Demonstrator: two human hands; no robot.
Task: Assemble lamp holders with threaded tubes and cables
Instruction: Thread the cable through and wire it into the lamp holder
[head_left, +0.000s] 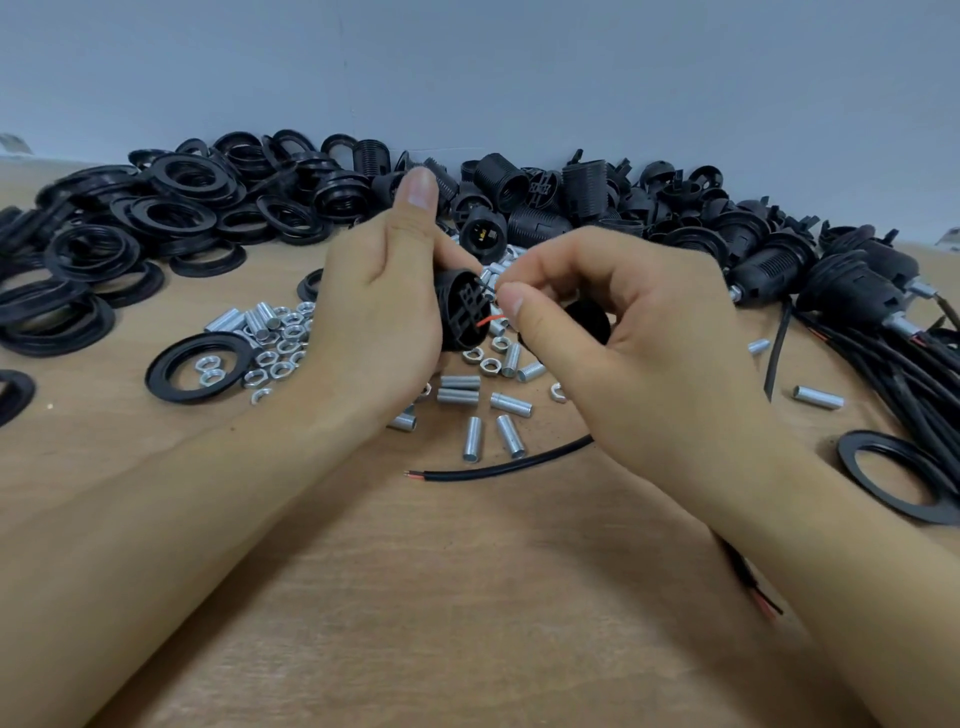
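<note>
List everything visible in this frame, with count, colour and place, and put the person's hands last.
Ring pile: many, black, back left of table.
Lamp holder pile: many, black, back centre against wall.
Assembled holders with cables: several, black, right side.
Hex nuts: many, silver, left of centre, two inside a loose ring.
Threaded tubes: many, silver, scattered at centre.
Loose cable: one, black, red core showing, front centre.
Flat ring: one, black, far right.
Table: one, tan wood.
Wall: grey-blue.
Held lamp holder part: one, black, red wire at it.
Left hand: grips the holder part.
Right hand: pinches a thin wire.
</note>
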